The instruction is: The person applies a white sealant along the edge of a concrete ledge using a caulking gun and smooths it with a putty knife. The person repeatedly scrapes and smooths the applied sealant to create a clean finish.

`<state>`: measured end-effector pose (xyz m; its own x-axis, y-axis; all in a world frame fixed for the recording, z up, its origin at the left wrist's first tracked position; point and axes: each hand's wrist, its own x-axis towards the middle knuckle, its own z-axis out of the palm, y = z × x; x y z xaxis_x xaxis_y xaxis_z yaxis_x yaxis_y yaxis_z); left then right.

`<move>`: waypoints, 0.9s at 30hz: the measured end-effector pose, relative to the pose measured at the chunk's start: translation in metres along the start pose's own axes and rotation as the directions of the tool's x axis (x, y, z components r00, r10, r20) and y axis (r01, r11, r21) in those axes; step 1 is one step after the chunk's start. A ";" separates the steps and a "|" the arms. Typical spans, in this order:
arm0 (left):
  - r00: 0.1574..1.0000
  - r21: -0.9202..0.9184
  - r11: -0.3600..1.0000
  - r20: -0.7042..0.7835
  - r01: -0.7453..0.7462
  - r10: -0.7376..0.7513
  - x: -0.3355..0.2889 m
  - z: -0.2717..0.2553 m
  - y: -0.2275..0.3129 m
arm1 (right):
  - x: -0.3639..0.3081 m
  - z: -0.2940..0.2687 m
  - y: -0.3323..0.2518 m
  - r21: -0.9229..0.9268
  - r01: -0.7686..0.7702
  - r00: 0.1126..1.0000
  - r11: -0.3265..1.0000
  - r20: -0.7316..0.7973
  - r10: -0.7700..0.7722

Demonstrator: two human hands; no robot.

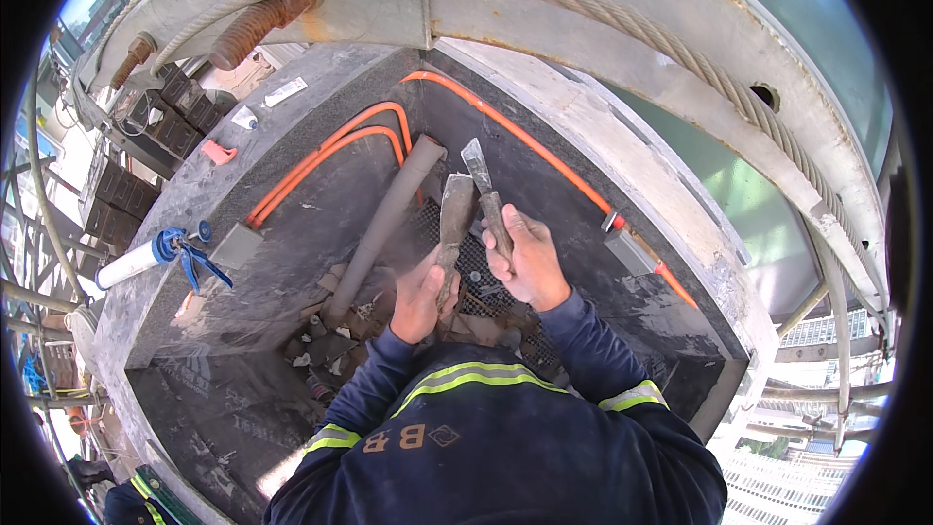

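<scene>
Left hand (418,297) clasps the trowel (457,209), right hand (530,261) the scraper (475,163); we judge 2 light, stiff tools, best held by handles (497,222).

Dark, scuffed walls (301,243) meet in a corner ahead of me, with orange conduits (525,138) fixed along them and a grey pipe (384,228) slanting down toward a floor (316,345) strewn with rubble. To my left runs a grey ledge (175,199). Beyond the corner, a rust-streaked steel beam (476,10) crosses my view, and greenish glass (671,156) stands to the right. Bright daylight falls over pale buildings (777,476) at the lower right.
</scene>
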<state>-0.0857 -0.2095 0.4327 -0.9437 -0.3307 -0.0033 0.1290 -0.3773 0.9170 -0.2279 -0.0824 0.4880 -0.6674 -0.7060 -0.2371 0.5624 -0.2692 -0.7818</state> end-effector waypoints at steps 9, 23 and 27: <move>0.996 0.050 0.997 -0.076 -0.052 0.056 0.004 -0.017 -0.006 | -0.047 0.013 0.020 -0.161 0.000 0.964 0.987 0.264 0.043; 0.973 0.142 0.978 -0.149 -0.153 0.174 0.010 -0.034 0.013 | -0.032 0.025 0.033 -0.162 0.089 0.988 0.983 0.137 -0.067; 0.962 0.462 0.880 -0.172 -0.109 0.210 -0.003 -0.034 0.010 | 0.013 0.033 0.000 -0.599 0.312 0.932 0.737 0.040 -0.361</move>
<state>-0.0710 -0.2420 0.4282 -0.8288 -0.5464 0.1203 0.0755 0.1039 0.9917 -0.2208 -0.1129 0.5041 -0.8053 -0.5868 0.0848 -0.0859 -0.0260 -0.9960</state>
